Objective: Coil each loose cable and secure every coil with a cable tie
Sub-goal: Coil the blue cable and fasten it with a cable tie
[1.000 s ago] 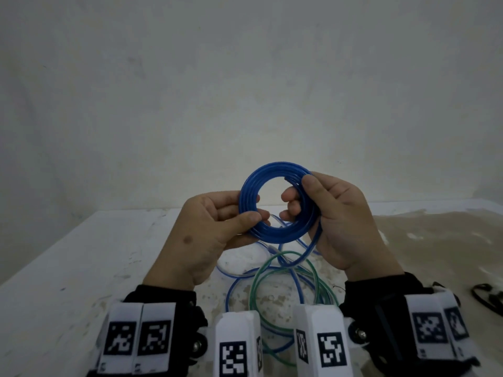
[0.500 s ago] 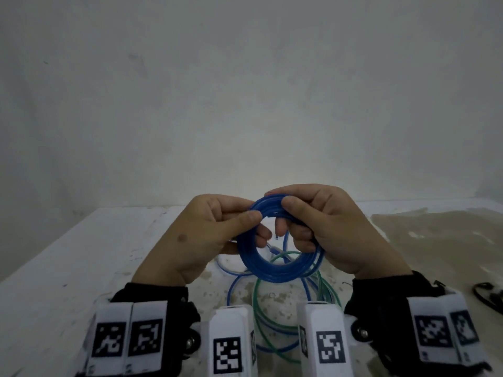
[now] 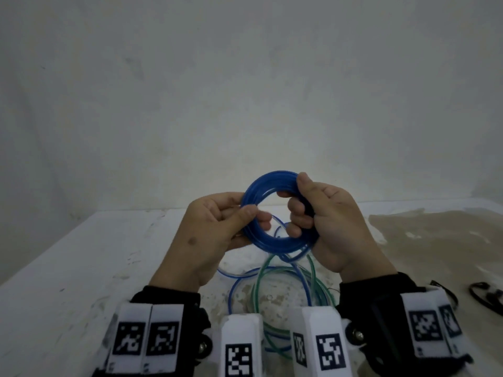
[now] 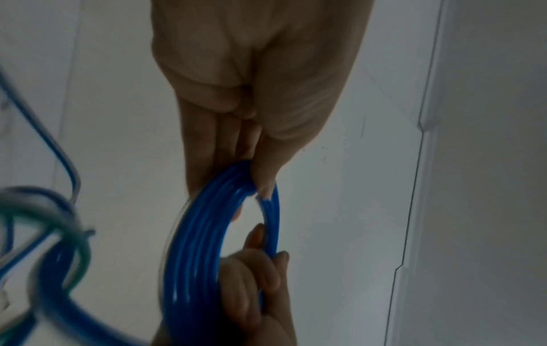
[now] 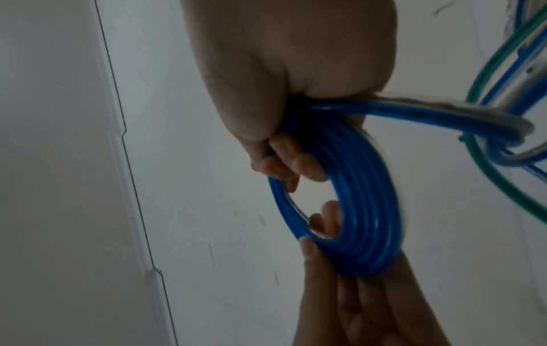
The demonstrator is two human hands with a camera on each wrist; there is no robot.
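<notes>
A tight blue cable coil of several turns is held upright above the table between both hands. My left hand pinches its left side between thumb and fingers. My right hand grips the right side, fingers curled through the ring and thumb on top. The wrist views show the blue coil edge-on in the same two grips. A loose blue tail runs from the coil down to blue cable loops on the table. A green cable lies looped among them.
The white table meets a plain wall behind; its right part is stained brown. Black cable ties lie at the right edge of the table. Wrist-worn cameras with marker tags fill the lower edge of the head view.
Both hands lifted the coil back up from a lower position half a second ago. My right hand's grip shifted round the ring, thumb now on top.
</notes>
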